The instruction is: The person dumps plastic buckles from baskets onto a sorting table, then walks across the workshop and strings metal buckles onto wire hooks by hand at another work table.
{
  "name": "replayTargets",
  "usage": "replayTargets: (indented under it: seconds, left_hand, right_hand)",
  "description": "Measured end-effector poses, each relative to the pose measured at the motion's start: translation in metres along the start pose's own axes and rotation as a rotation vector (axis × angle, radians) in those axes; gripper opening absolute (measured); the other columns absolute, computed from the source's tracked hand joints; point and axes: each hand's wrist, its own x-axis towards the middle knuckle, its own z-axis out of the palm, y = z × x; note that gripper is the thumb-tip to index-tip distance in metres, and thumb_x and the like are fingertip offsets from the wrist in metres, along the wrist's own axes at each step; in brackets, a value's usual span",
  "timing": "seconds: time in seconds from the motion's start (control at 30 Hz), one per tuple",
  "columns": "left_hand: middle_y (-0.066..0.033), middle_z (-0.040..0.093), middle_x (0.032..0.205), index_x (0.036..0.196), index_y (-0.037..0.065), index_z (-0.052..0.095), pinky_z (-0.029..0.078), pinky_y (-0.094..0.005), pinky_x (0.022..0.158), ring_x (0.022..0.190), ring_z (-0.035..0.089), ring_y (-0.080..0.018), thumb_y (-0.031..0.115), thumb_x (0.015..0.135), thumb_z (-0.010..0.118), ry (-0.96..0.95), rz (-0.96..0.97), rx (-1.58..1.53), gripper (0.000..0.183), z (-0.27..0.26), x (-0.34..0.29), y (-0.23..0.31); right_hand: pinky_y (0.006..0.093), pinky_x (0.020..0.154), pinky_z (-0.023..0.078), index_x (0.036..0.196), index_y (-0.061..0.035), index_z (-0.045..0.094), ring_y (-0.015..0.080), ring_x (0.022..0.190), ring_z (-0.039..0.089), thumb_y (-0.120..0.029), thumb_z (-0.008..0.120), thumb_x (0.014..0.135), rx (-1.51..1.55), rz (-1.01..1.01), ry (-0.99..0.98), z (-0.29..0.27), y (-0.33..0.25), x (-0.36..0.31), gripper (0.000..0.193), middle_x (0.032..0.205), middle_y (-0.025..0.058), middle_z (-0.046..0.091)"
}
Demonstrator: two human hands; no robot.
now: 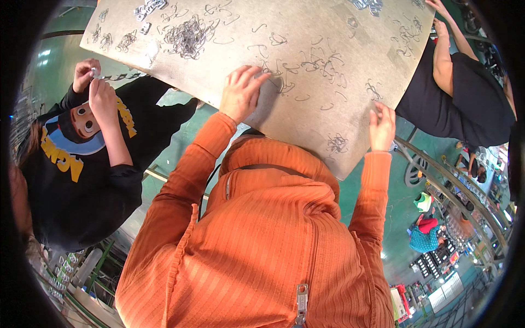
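Observation:
Over the near edge of the table, my left hand (240, 93) reaches out with its fingers apart and bent. Its fingertips are beside a loose scatter of thin dark wire hooks (286, 82), and I make out nothing held in it. My right hand (382, 127) is at the table's right side, fingers curved and parted, with nothing visible in it. Just beyond its fingertips lies a small cluster of wire hooks (373, 90). More hooks (324, 64) are strewn between and beyond my two hands. A small tangle of hooks (337, 144) lies near the front corner.
The pale table (306, 117) bears a large tangled heap of hooks (188, 37) at left and shiny metal pieces (150, 6) at the far edge. At left, a co-worker in black (82, 197) holds a small part. Another person in black (454, 98) is at right.

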Motion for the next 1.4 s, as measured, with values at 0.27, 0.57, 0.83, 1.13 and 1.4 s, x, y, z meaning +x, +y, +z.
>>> replayTargets:
  seconds: [0.27, 0.57, 0.83, 1.13, 1.4]
  left_hand:
    - [-0.0042, 0.051, 0.109, 0.096, 0.012, 0.059, 0.036, -0.0383, 0.086, 0.106, 0.044, -0.0260, 0.001, 0.068, 0.055, -0.069, 0.035, 0.022, 0.031, -0.002, -0.010, -0.007]
    - [-0.0060, 0.051, 0.110, 0.102, 0.012, 0.058, 0.036, -0.0405, 0.088, 0.108, 0.044, -0.0271, 0.002, 0.070, 0.052, 0.044, -0.089, -0.005, 0.034, -0.004, 0.001, -0.019]
    - [-0.0087, 0.054, 0.108, 0.103, 0.006, 0.056, 0.031, -0.0450, 0.095, 0.111, 0.045, -0.0276, 0.001, 0.072, 0.050, -0.051, -0.042, -0.042, 0.031, 0.012, 0.046, -0.029]
    - [-0.0061, 0.056, 0.100, 0.099, 0.010, 0.057, 0.040, -0.0355, 0.078, 0.096, 0.050, -0.0245, 0.013, 0.077, 0.056, 0.160, -0.140, 0.084, 0.022, 0.012, 0.082, -0.054]
    - [-0.0064, 0.052, 0.080, 0.076, 0.011, 0.057, 0.037, -0.0377, 0.071, 0.083, 0.049, -0.0252, 0.018, 0.074, 0.061, 0.163, -0.334, 0.114, 0.009, 0.033, 0.113, -0.060]
  right_hand:
    - [0.0396, 0.093, 0.035, 0.114, -0.0080, 0.051, 0.0305, 0.113, 0.040, -0.017, 0.059, 0.077, 0.061, -0.247, 0.002, 0.060, -0.085, 0.050, 0.039, 0.121, 0.0152, 0.043]
    - [0.0424, 0.094, 0.032, 0.109, -0.0029, 0.054, 0.0300, 0.110, 0.046, -0.020, 0.057, 0.079, 0.007, -0.287, -0.529, 0.062, -0.164, 0.042, 0.035, 0.119, 0.0158, 0.048]
    - [0.0431, 0.101, 0.027, 0.107, -0.0076, 0.055, 0.0241, 0.116, 0.042, -0.013, 0.057, 0.077, -0.026, -0.672, -0.267, 0.106, -0.175, 0.060, 0.030, 0.119, 0.0088, 0.049]
    - [0.0364, 0.080, 0.043, 0.095, -0.0122, 0.060, 0.0249, 0.097, 0.052, -0.010, 0.056, 0.075, 0.187, -0.086, 0.034, 0.097, -0.105, 0.105, 0.020, 0.101, 0.0060, 0.055]
    - [0.0367, 0.072, 0.046, 0.092, -0.0117, 0.058, 0.0261, 0.089, 0.055, -0.013, 0.061, 0.073, 0.214, -0.016, -0.156, 0.092, -0.121, 0.097, 0.019, 0.096, 0.0078, 0.053]
